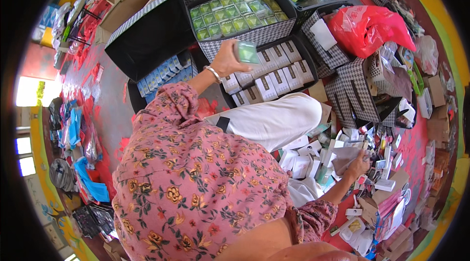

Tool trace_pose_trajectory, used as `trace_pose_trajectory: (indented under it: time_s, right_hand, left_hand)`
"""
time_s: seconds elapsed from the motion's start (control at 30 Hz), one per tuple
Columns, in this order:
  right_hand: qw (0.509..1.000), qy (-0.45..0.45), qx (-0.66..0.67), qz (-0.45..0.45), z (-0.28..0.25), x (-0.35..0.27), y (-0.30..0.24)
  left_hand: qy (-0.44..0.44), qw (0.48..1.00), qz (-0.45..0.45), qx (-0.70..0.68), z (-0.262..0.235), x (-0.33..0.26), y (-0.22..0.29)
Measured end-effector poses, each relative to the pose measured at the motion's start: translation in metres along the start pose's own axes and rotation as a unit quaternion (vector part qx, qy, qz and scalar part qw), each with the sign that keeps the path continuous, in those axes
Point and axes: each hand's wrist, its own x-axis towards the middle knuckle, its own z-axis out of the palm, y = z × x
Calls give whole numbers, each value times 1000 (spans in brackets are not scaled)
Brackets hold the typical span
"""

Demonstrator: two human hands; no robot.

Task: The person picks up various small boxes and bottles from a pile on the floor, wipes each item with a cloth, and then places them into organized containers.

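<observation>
My left hand [226, 59], with a bangle at the wrist, is closed around a small green box [247, 52]. It hovers over the front wall of a houndstooth storage box [254, 35], in which several rows of matching green boxes [230, 14] lie. Just below the hand, white boxes with dark labels [279, 81] fill a black bin. To the right of my knee, my right hand [360, 164] has its fingers closed on a greyish flat piece [344, 157], whose kind I cannot make out. Under it spreads a heap of small white cartons [301, 160] and mixed packages.
Blue boxes [161, 75] sit in a bin at left, below an upright black panel [152, 38]. A red plastic bag [369, 31] lies on houndstooth boxes [350, 90] at right. Open cardboard boxes [125, 4] stand at the back left. Loose packages lie along the right side.
</observation>
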Motion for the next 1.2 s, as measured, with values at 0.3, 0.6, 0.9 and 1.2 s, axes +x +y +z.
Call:
trace_pose_trajectory:
  time_s: [0.3, 0.6, 0.9, 1.2]
  right_hand:
    - [976, -37, 177, 119, 18, -21, 7]
    - [986, -35, 113, 120, 22, -28, 29]
    - [974, -66, 164, 139, 27, -36, 25]
    - [990, -64, 70, 100, 6, -42, 27]
  left_hand:
    - [75, 993, 29, 83, -13, 99, -22]
    - [108, 968, -125, 191, 74, 210, -44]
    - [-70, 883, -237, 399, 66, 189, -77]
    - [-144, 885, 320, 307, 103, 240, -69]
